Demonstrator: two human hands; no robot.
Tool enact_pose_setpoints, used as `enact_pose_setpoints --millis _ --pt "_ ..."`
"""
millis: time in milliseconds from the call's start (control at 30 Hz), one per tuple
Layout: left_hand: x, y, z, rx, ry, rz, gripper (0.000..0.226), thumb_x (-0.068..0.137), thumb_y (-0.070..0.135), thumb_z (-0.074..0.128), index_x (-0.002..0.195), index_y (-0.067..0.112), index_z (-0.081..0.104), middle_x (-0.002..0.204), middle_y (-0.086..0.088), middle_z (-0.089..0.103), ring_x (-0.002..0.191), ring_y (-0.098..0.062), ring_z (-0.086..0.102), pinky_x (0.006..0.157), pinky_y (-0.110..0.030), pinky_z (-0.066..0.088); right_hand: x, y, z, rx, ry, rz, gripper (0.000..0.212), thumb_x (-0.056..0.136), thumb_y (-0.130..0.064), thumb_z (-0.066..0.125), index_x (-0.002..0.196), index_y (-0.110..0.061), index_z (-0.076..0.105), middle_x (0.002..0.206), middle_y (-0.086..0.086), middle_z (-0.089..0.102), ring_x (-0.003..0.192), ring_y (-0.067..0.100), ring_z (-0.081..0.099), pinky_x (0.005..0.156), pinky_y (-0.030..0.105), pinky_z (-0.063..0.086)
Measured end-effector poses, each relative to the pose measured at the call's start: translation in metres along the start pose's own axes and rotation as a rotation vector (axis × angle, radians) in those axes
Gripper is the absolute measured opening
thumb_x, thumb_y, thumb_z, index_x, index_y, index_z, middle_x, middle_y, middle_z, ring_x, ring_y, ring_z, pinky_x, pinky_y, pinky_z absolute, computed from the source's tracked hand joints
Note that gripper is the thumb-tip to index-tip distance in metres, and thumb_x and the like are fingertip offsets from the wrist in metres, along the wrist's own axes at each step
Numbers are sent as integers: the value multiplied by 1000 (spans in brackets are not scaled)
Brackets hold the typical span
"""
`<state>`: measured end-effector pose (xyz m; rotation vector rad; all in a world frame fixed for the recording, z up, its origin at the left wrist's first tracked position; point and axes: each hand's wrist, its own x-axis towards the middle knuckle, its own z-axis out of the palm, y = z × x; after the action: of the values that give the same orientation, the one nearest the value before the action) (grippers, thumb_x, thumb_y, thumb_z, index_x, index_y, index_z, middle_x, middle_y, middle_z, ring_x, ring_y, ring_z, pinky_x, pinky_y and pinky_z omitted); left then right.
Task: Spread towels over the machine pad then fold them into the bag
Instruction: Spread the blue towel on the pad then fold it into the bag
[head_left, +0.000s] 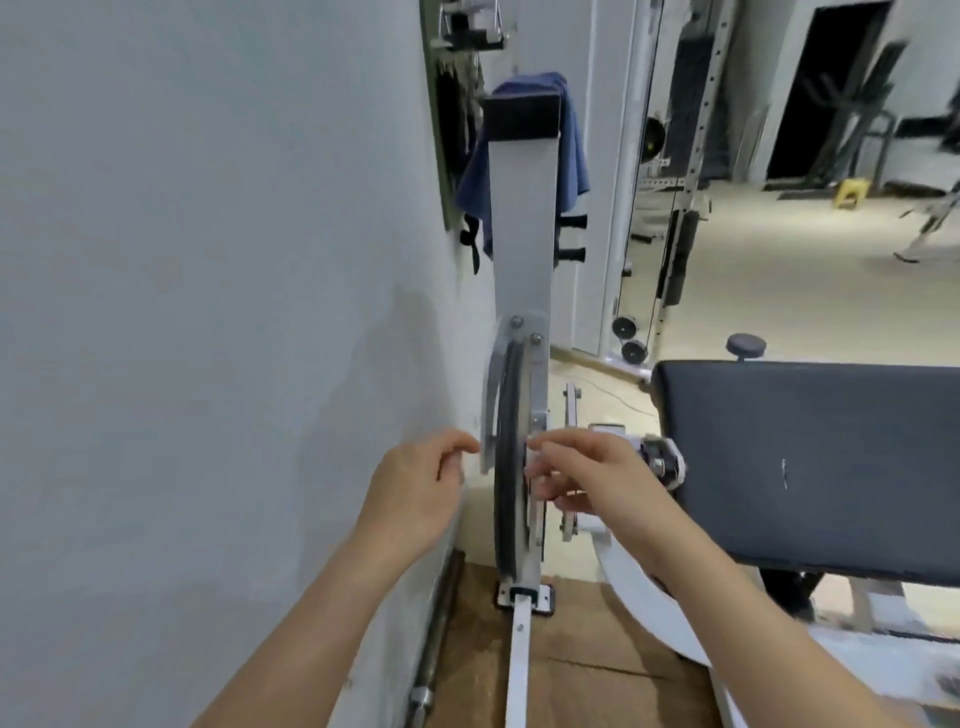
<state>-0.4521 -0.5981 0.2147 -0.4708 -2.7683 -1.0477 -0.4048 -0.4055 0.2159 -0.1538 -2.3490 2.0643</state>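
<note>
Towel (571, 156) first: blue, it hangs draped over the black-capped top of the white upright post (522, 234), far from both hands, its folds falling on either side of the post. No bag shows from this view.

Nearest the camera, two bare forearms reach forward over a brown floor board (571, 675) and a thin white rail (519, 654) that runs to the foot of the post. The left hand (415, 488) is raised close to the grey wall (208, 260), its grip loosely curled, fingers bent inward and holding nothing. The right hand (597, 478) hovers just right of the black wheel (506, 467) mounted low on the post; its grip is spread a little, fingertips (540, 444) near the wheel's metal guard, though I cannot tell whether they touch it. Nothing is pinched in either hand.

To the right, beside the right wrist, sits the dark machine pad (805, 467), flat and bare, a small pale mark on its surface.

Further back, past the post, a cable machine (670, 208) with small black pulleys (628, 338) stands against the light floor, and a yellow stool (852, 191) sits near a dark doorway (831, 88).
</note>
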Motion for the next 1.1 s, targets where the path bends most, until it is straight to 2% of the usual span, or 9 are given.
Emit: enact_pose_setpoints --millis 167,400,533,700,800,867,967,1033,1100 --pt "82 14 -30 -1 45 175 31 97 9 49 115 26 68 109 13 64 97 -2 56 89 -17 44 60 -57 -5 108 143 -161 19 95 -25 59 112 -26 67 102 0 73 92 16 71 80 36 58" --pt "208 82 -67 -42 184 331 30 100 14 45 121 21 64 112 11 61 101 -6 54 89 -18 41 176 -151 -49 -15 275 -366 36 98 -29 53 134 -28 51 117 -3 62 103 14 61 79 29 55" --pt "288 120 -79 -38 286 370 30 100 16 44 124 20 62 118 7 59 103 -5 51 87 -16 35 244 -188 -88 4 280 -395 43 101 -31 47 143 -28 42 125 -4 56 111 18 55 98 41 50" --pt "405 170 -78 136 303 300 34 100 20 41 129 20 59 132 1 57 117 -16 52 92 -23 35 344 -219 -134 -13 239 -358 47 102 -31 42 148 -30 34 142 -2 46 123 21 47 108 44 40" --pt "478 196 -61 322 129 282 35 97 17 42 128 13 57 132 -5 55 120 -25 52 92 -28 38 410 -237 -138 -175 190 -374 54 101 -24 45 151 -23 26 137 4 52 109 22 54 88 33 46" --pt "516 199 -49 379 69 259 32 96 13 40 124 8 55 127 -9 51 114 -29 53 91 -33 40 450 -247 -138 -221 172 -361 70 99 -17 49 155 -20 8 147 11 44 111 22 54 78 27 45" --pt "554 188 -36 375 59 114 34 97 16 37 127 6 49 125 -14 55 112 -33 52 99 -40 39 490 -258 -144 -308 222 -271 83 97 -17 51 155 -26 -9 157 11 27 136 33 37 102 35 37" --pt "568 182 -30 472 35 33 33 96 18 39 125 8 50 121 -12 59 111 -33 52 102 -41 36 511 -261 -146 -413 248 -226 79 97 -21 50 155 -27 -3 155 10 32 142 38 25 110 42 30" --pt "575 176 -29 494 74 -10 29 95 19 43 118 10 58 119 -12 59 109 -32 53 96 -41 42 522 -263 -143 -571 299 -218 63 94 -24 49 152 -21 23 144 10 46 136 38 33 102 44 33"
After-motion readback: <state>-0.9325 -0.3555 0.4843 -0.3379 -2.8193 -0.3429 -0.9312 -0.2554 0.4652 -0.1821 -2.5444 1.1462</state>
